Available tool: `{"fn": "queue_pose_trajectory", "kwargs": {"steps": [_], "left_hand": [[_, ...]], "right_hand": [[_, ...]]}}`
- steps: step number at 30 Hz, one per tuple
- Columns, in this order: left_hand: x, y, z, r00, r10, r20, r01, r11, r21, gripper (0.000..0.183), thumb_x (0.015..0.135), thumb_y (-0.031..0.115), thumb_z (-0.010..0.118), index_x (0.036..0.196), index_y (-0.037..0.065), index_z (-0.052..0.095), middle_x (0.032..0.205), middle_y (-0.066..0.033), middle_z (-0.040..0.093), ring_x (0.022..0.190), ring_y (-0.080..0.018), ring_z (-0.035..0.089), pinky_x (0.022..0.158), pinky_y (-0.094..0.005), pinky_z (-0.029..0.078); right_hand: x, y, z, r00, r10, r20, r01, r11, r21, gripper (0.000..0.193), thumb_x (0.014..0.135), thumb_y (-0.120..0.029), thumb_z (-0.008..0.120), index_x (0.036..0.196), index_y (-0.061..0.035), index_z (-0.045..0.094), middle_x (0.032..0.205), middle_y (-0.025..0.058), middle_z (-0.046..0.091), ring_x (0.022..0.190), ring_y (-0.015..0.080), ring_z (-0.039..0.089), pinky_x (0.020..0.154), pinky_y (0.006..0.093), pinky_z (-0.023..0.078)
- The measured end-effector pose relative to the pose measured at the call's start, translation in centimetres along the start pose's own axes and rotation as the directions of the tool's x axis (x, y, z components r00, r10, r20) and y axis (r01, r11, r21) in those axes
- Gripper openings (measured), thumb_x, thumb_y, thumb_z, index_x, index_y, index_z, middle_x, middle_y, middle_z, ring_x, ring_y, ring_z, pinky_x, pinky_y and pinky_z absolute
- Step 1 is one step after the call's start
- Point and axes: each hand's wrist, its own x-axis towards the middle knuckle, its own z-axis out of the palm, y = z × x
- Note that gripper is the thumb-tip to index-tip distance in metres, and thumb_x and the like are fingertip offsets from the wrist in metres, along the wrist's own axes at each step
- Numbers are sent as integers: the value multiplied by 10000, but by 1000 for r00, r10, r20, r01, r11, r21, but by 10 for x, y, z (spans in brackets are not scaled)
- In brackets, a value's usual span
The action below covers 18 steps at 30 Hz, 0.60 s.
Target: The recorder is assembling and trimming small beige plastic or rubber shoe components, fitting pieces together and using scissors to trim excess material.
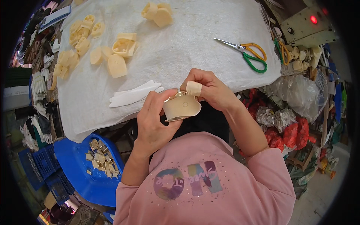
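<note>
A cream plastic block shaped like a shoe heel (183,108), with shiny gold metal along its edges, is held up over my lap by the table's near edge. My left hand (150,114) grips it from the left, fingers on the upper edge and thumb below. My right hand (213,90) is closed at its upper right edge, its fingers bent in a pinch; a beige wrap (194,88) covers one digit. What lies between those right fingertips is hidden. Just beyond my left hand, white strips (133,94) lie stacked on the table.
Several plain cream heels (117,66) lie on the white-covered table (191,45), mostly at left. Scissors (245,50) with green and yellow handles rest at right. A blue basin (69,170) at lower left holds gold-trimmed pieces (100,157). Plastic bags (300,97) crowd the right side.
</note>
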Motion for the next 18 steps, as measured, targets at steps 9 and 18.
{"fn": "queue_pose_trajectory", "kwargs": {"steps": [9,18], "left_hand": [[-1,-3,13,993,64,-104,-64,998,0,556,545,38,795,1044,33,551,803,-53,530,631,-123,514,513,-215,393],[7,-2,17,951,224,-214,-179,961,208,557,570,5,779,1057,26,510,905,-102,533,772,-199,576,658,-260,488]], "right_hand": [[-7,-1,6,949,-308,67,275,705,-654,194,894,-216,559,864,-29,601,782,57,629,722,141,601,630,277,467],[-13,9,10,986,-168,-9,167,985,-41,298,909,-100,461,1181,-47,570,910,25,619,788,119,583,694,254,486]]}}
